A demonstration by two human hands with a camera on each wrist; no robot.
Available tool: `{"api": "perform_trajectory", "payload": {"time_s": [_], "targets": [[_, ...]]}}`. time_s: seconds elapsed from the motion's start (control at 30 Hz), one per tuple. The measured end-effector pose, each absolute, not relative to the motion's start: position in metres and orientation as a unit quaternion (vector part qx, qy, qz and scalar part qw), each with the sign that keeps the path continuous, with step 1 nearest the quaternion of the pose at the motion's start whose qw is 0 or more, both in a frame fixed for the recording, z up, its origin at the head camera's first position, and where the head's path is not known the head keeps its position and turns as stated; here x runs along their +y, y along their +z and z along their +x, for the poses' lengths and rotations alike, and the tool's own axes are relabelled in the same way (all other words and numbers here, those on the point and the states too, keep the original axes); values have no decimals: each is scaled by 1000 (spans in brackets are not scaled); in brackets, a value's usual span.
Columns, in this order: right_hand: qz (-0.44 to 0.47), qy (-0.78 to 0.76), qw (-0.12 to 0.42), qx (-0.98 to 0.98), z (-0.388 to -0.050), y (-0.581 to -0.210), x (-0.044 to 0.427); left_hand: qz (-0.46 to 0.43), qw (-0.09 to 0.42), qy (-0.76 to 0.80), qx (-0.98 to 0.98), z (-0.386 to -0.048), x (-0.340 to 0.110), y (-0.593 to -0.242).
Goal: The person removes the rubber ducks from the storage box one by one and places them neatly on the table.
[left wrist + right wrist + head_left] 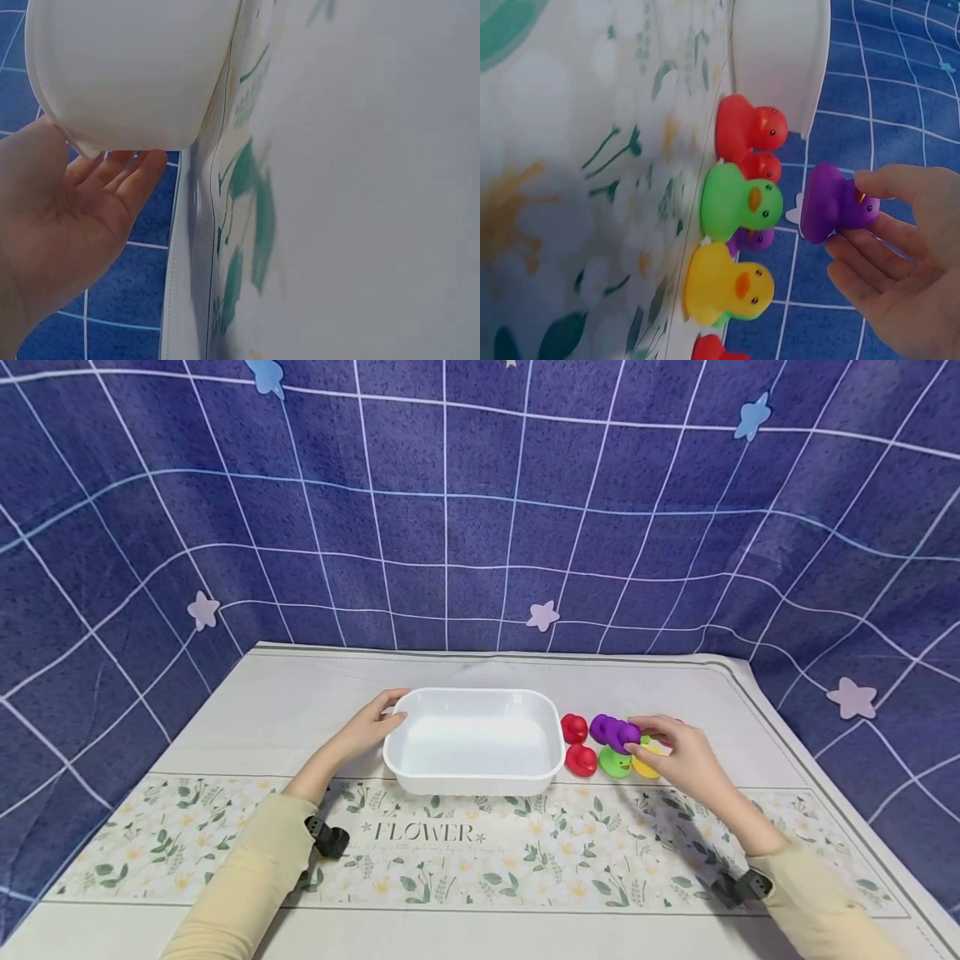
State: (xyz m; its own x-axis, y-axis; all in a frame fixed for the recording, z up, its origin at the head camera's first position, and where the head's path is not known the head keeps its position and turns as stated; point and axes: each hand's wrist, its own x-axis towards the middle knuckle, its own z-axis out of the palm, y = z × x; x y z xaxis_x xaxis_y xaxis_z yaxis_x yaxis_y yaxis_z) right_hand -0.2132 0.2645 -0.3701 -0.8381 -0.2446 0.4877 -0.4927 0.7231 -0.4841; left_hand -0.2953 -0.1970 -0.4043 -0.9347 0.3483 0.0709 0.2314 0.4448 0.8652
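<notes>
A white rectangular basin (474, 785) stands on the table. At its left end my left hand (367, 727) holds the rim; in the left wrist view the fingers (142, 184) lie against the outer side, and the thumb is mostly hidden. My right hand (678, 756) pinches a purple rubber duck (821, 202) by its head between thumb and fingers, raised above the other ducks. Below it are a second purple duck (600, 727), a green duck (615, 764) and a yellow duck (647, 762). Two red ducks (581, 761) sit beside the basin's right end.
Partly hidden by my right hand are another green duck and another red duck (714, 349). A floral cloth band (420, 868) with lettering runs across the table's front. Behind the table hangs a blue gridded curtain (480, 527) with stars.
</notes>
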Motion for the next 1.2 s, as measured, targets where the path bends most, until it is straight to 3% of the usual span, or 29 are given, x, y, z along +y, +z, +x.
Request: {"api": "perform_trajectory", "payload": {"time_s": [0.67,1.2], "targets": [[178,264,246,-916,-206,-382,298,178,51,497,848,-295,-196,-405],[159,268,251,-916,-199,-381,321,179,48,496,848,-297,-198,-408]]}}
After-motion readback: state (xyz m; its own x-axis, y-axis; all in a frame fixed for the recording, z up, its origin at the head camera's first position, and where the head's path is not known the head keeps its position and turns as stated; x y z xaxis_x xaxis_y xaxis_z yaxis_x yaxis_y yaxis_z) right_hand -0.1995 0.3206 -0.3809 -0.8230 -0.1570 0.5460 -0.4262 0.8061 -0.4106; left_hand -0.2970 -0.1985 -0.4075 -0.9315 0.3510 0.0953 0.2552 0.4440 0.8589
